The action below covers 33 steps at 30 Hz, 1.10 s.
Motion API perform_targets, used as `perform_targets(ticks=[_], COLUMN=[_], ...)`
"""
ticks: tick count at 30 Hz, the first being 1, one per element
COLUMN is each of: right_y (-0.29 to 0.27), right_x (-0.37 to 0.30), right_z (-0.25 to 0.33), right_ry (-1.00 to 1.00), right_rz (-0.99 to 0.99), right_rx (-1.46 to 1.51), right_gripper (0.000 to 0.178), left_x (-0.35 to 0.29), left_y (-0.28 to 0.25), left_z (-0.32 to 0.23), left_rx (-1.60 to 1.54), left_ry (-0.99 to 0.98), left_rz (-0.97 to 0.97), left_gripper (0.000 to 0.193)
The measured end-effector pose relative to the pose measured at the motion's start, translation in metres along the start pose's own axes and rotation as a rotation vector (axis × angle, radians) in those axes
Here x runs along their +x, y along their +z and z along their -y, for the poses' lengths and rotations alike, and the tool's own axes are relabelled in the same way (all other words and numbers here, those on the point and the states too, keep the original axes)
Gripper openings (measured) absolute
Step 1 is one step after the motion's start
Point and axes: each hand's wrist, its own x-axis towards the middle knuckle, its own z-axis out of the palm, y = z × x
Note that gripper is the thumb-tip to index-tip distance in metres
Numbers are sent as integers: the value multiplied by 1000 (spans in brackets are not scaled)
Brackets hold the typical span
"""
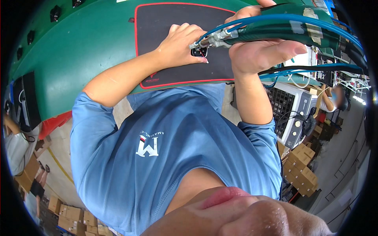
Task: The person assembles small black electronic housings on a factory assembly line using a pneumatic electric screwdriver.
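Observation:
On a black mat with a red border point(173, 23), my left hand point(177, 45) is closed over a small black device point(200, 52) with a light rim, its thumb along the edge nearest me. My right hand point(256, 55) holds a thick, dark green tool point(271, 29) with patches of tape, the palm beneath it and fingers on its far side. The tool lies almost level, and its metal front end point(216, 38) reaches over the device. Whether the tip touches the device cannot be made out. Blue hoses point(275, 17) run along the tool to the metal end.
The mat lies on a green table point(94, 35). Small black parts point(55, 13) sit toward its far left. More blue and black hoses point(311, 70) hang at the right, beside a white-and-grey machine point(293, 114). Cardboard boxes point(301, 165) and other people are farther off.

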Motion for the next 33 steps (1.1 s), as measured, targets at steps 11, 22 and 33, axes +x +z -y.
perform_targets(ticks=[11, 22, 33], right_y=[-6, -74, -116], right_x=[30, 5, -30], right_z=[-6, 47, 29], right_ry=[-196, 10, 89], right_rz=[155, 137, 148], right_rx=[127, -157, -98], right_gripper=[97, 103, 101], left_x=[-5, 34, 221], left_y=[-1, -19, -34], left_z=[5, -3, 115], left_rx=[38, 93, 597], left_ry=[43, -82, -435], left_rz=[-69, 31, 29], left_gripper=[78, 85, 92])
